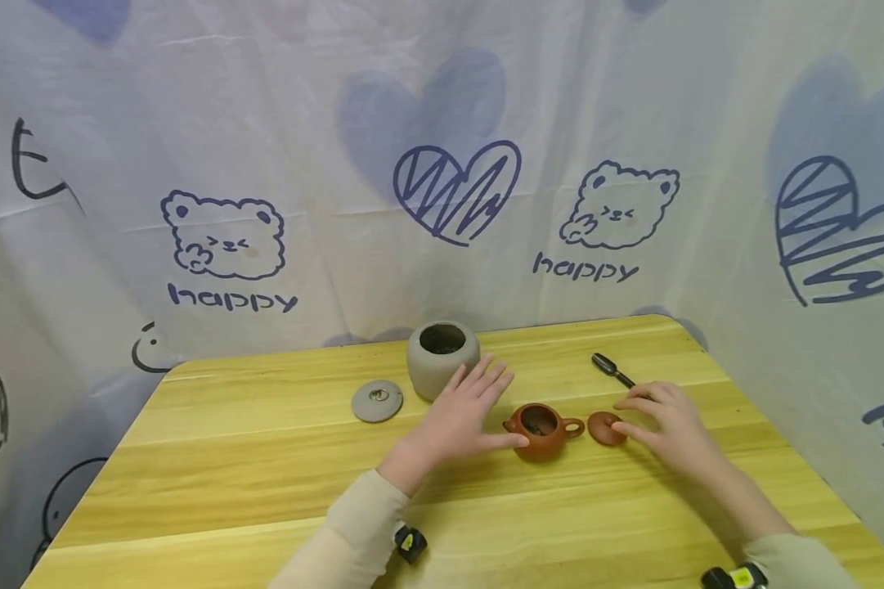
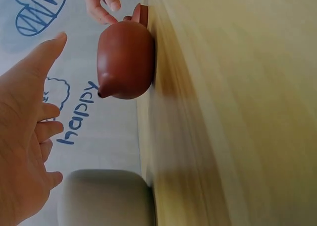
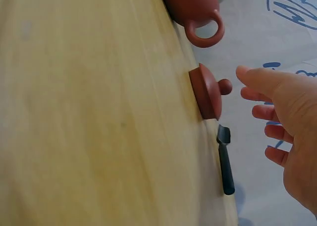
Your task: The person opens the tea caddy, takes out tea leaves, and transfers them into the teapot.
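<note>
A reddish-brown clay teapot (image 1: 547,448) stands uncovered on the table, with dark leaf-like bits inside. My left hand (image 1: 456,419) hovers between it and a grey round jar (image 1: 428,375), fingers spread and holding nothing. In the left wrist view a gap shows between that hand and the teapot (image 2: 126,57). To the right of the teapot's handle its lid (image 1: 602,429) lies knob up. Over this lid is my right hand (image 1: 666,429), thumb and fingers parted. The right wrist view shows its fingertips just short of the lid's knob (image 3: 225,86).
A small dark scoop (image 1: 611,369) lies behind the right hand. The jar's flat grey lid (image 1: 371,407) rests left of the jar, which has dark contents. Behind the wooden table (image 1: 250,491) hangs a white cloth (image 1: 302,164) with blue drawings.
</note>
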`<move>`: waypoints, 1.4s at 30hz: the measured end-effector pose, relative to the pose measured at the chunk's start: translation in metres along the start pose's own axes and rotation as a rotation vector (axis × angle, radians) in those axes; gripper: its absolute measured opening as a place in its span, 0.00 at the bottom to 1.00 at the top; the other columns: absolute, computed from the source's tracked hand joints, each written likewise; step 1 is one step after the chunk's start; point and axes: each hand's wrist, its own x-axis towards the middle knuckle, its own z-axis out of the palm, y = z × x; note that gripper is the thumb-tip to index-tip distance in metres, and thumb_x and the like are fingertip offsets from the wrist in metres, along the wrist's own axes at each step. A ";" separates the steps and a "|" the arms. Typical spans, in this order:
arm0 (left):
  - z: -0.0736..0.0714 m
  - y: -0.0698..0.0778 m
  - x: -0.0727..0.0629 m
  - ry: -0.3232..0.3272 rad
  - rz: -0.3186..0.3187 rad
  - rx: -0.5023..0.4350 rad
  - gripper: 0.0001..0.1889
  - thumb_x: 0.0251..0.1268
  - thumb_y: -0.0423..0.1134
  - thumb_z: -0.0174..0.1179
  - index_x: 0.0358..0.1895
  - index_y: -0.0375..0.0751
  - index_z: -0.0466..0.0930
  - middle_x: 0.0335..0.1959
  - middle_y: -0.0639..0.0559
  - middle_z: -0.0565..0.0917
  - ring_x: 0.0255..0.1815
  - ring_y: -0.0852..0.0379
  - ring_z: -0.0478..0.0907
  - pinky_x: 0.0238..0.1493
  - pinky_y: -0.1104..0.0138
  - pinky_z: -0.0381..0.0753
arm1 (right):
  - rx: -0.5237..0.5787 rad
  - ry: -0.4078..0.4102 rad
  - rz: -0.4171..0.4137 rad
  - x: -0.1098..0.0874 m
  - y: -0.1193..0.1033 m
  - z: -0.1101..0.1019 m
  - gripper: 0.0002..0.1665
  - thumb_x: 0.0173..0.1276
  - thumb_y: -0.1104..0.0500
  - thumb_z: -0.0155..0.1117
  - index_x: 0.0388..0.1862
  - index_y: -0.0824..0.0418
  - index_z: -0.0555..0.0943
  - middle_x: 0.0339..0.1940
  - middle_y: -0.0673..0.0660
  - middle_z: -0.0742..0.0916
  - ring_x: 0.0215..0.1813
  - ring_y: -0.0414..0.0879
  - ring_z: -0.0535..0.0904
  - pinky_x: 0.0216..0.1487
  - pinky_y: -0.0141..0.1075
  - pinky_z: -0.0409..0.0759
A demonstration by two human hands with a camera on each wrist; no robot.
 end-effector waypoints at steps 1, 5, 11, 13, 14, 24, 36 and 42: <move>0.000 0.002 0.001 -0.015 0.001 -0.007 0.50 0.60 0.74 0.50 0.79 0.50 0.48 0.80 0.52 0.50 0.82 0.53 0.38 0.80 0.51 0.44 | 0.001 -0.007 0.006 0.001 0.000 0.001 0.16 0.47 0.60 0.79 0.37 0.60 0.88 0.40 0.58 0.84 0.48 0.56 0.76 0.52 0.50 0.68; 0.004 0.006 0.007 -0.058 0.011 -0.017 0.49 0.60 0.74 0.49 0.79 0.50 0.48 0.80 0.52 0.51 0.82 0.54 0.38 0.80 0.51 0.46 | -0.003 -0.049 0.043 0.003 -0.001 0.006 0.12 0.48 0.59 0.79 0.33 0.58 0.88 0.39 0.56 0.85 0.47 0.56 0.77 0.51 0.50 0.70; 0.009 0.009 0.012 -0.108 0.017 -0.034 0.49 0.60 0.74 0.49 0.79 0.49 0.50 0.80 0.51 0.53 0.82 0.52 0.40 0.80 0.51 0.47 | -0.003 -0.088 0.084 0.006 -0.004 0.006 0.09 0.49 0.60 0.79 0.30 0.56 0.88 0.38 0.55 0.85 0.46 0.55 0.76 0.50 0.51 0.71; 0.011 0.009 0.013 -0.124 0.012 -0.046 0.49 0.60 0.74 0.50 0.78 0.49 0.50 0.80 0.51 0.53 0.82 0.53 0.39 0.80 0.51 0.47 | -0.001 -0.092 0.080 0.007 -0.004 0.007 0.08 0.49 0.61 0.78 0.29 0.56 0.88 0.38 0.55 0.85 0.45 0.55 0.76 0.50 0.51 0.70; 0.012 0.009 0.013 -0.132 0.009 -0.050 0.49 0.59 0.74 0.50 0.78 0.49 0.51 0.80 0.51 0.54 0.82 0.53 0.39 0.80 0.52 0.47 | -0.003 -0.094 0.076 0.007 -0.004 0.008 0.08 0.49 0.61 0.78 0.29 0.55 0.88 0.38 0.55 0.85 0.45 0.54 0.76 0.49 0.50 0.70; 0.022 0.008 0.016 -0.160 0.000 -0.077 0.46 0.61 0.72 0.52 0.76 0.48 0.58 0.78 0.51 0.60 0.82 0.52 0.44 0.79 0.50 0.49 | -0.014 -0.079 0.040 0.008 -0.004 0.011 0.07 0.49 0.62 0.78 0.27 0.55 0.87 0.37 0.54 0.84 0.44 0.53 0.74 0.48 0.49 0.70; 0.027 0.009 0.017 -0.202 -0.028 -0.087 0.45 0.64 0.70 0.49 0.77 0.48 0.55 0.78 0.50 0.58 0.82 0.53 0.44 0.79 0.50 0.51 | -0.028 0.030 -0.059 0.019 -0.007 0.005 0.10 0.44 0.64 0.80 0.25 0.57 0.87 0.34 0.55 0.83 0.40 0.53 0.74 0.43 0.47 0.70; 0.026 0.011 0.017 -0.206 -0.041 -0.083 0.45 0.63 0.71 0.50 0.77 0.49 0.56 0.78 0.51 0.58 0.82 0.52 0.45 0.78 0.50 0.53 | -0.025 0.062 -0.107 0.027 -0.014 -0.001 0.11 0.44 0.65 0.80 0.26 0.57 0.86 0.34 0.54 0.83 0.41 0.54 0.74 0.45 0.48 0.70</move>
